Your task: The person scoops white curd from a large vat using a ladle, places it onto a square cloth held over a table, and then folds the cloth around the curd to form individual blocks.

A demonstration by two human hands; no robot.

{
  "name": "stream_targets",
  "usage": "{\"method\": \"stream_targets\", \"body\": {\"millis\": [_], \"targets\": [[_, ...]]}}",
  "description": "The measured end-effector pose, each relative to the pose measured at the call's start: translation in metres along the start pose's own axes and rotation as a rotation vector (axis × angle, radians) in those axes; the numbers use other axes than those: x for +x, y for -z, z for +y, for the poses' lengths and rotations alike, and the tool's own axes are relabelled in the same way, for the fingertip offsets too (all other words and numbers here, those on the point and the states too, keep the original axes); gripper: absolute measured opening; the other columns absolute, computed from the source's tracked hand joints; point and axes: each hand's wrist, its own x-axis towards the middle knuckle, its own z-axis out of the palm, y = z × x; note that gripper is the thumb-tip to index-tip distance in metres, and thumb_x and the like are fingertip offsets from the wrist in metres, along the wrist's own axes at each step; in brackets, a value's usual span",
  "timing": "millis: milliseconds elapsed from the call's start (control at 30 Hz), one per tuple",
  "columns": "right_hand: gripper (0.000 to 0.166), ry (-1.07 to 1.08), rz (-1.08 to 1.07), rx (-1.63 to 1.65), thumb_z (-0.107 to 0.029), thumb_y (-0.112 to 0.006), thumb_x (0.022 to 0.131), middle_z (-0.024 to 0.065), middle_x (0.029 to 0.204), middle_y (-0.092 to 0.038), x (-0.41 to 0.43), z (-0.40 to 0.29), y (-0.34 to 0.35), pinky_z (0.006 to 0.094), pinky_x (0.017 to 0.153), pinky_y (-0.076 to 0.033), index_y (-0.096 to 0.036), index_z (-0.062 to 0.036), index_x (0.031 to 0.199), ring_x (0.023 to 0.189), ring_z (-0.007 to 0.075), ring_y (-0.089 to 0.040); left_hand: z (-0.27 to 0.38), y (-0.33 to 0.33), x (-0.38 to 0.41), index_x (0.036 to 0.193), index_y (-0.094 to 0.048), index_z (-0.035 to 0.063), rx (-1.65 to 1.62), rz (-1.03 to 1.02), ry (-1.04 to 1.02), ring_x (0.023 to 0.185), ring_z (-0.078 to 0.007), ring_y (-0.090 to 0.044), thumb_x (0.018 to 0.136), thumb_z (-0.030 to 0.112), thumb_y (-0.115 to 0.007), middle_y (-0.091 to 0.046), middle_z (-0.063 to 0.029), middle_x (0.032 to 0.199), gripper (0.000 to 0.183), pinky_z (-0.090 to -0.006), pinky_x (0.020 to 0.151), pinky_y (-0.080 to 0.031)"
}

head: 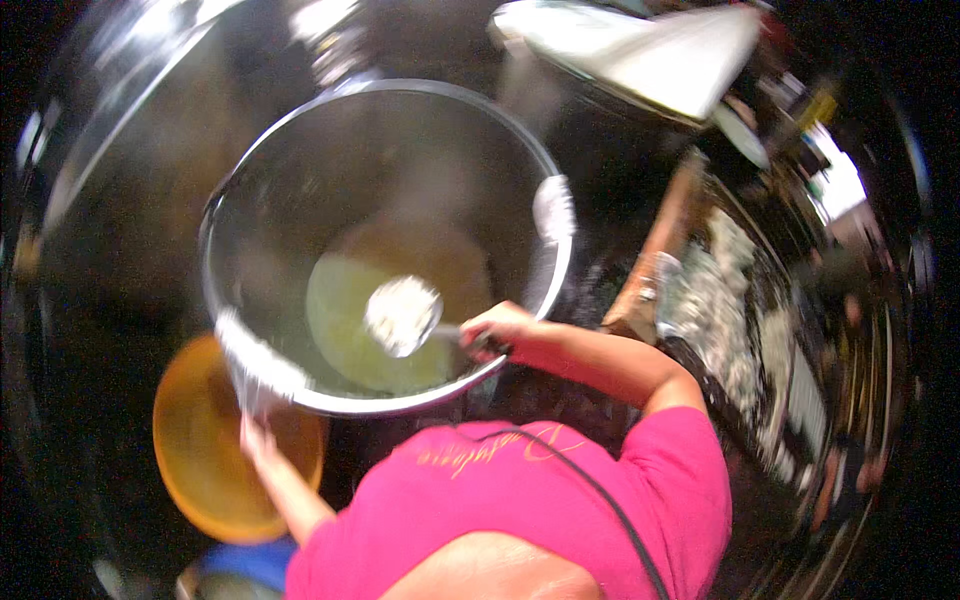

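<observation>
A large, deep metal pot (390, 406) is in front of me, with yellowish-green liquid (341, 322) pooled on its near side. My right hand (495, 330) reaches over the near right rim, closed around the handle of a ladle or skimmer (403, 315). Its round bowl holds whitish, lumpy stuff above the liquid. At the lower left, my left hand (257, 437) is just under white cloth-like wrapping (259, 367) on the rim and appears to touch it. Blur hides the left fingers.
An orange basin (187, 450) stands below the pot at left, with a blue object (244, 564) under it. White wrapping (554, 210) covers the right rim too. At right are a wooden board (660, 232) and a pale, lumpy heap (716, 300). A white sheet-like object (652, 56) lies beyond.
</observation>
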Motion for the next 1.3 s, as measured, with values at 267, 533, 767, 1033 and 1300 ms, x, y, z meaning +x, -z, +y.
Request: {"method": "stream_targets", "body": {"millis": [267, 533, 767, 1033, 1300], "targets": [[0.021, -0.010, -0.162, 0.058, -0.022, -0.057, 0.080, 0.0065, 0.061, -0.053, 0.004, 0.021, 0.007, 0.0199, 0.038, -0.035, -0.055, -0.0037, 0.071, 0.046, 0.0115, -0.048, 0.081, -0.097, -0.078, 0.128, -0.042, 0.0076, -0.232, -0.216, -0.315, 0.100, -0.0149, -0.053, 0.082, 0.002, -0.056, -0.054, -0.0089, 0.116, 0.048, -0.0263, 0.084, -0.044], [0.029, -0.004, -0.227, 0.145, -0.012, -0.054, 0.073, 0.0054, 0.066, -0.052, -0.020, -0.006, 0.017, 0.0175, 0.037, -0.035, -0.054, 0.0041, 0.097, 0.048, 0.0089, -0.046, 0.157, -0.224, -0.050, 0.119, -0.051, 0.0012, 0.221, -0.638, -0.230, 0.081, -0.0105, -0.059, 0.068, 0.001, -0.071, -0.059, -0.0064, 0.107, 0.055, -0.0241, 0.073, -0.050], [0.016, 0.089, -0.057, 0.351, -0.018, -0.053, 0.081, 0.0057, 0.063, -0.051, -0.109, -0.010, 0.055, 0.0169, 0.037, -0.039, -0.051, -0.0021, 0.082, 0.046, 0.0091, -0.049, 0.148, -0.351, -0.075, 0.121, -0.049, 0.0017, 0.663, -1.110, -0.062, 0.086, -0.0124, -0.059, 0.066, 0.002, -0.072, -0.059, -0.0073, 0.110, 0.059, -0.0256, 0.075, -0.049], [0.047, 0.390, 0.132, 0.622, -0.007, -0.047, 0.075, 0.0165, 0.076, -0.052, -0.295, 0.046, 0.150, 0.0172, 0.033, -0.043, -0.036, 0.0129, 0.116, 0.047, 0.0101, -0.049, 0.105, -0.528, -0.254, 0.118, -0.054, 0.0037, 0.976, -1.601, -0.385, 0.090, -0.0117, -0.055, 0.067, -0.003, -0.062, -0.059, -0.0060, 0.103, 0.052, -0.0252, 0.081, -0.043], [0.019, 0.554, 0.613, 0.834, -0.014, -0.054, 0.077, 0.0191, 0.075, -0.053, -0.440, 0.133, 0.154, 0.0161, 0.035, -0.043, -0.051, 0.0034, 0.085, 0.054, 0.0137, -0.053, 0.031, -0.615, -0.423, 0.127, -0.043, 0.0035, 0.547, -2.523, -0.154, 0.095, -0.0077, -0.048, 0.074, 0.007, -0.062, -0.054, -0.0036, 0.110, 0.057, -0.0223, 0.085, -0.039]]}}
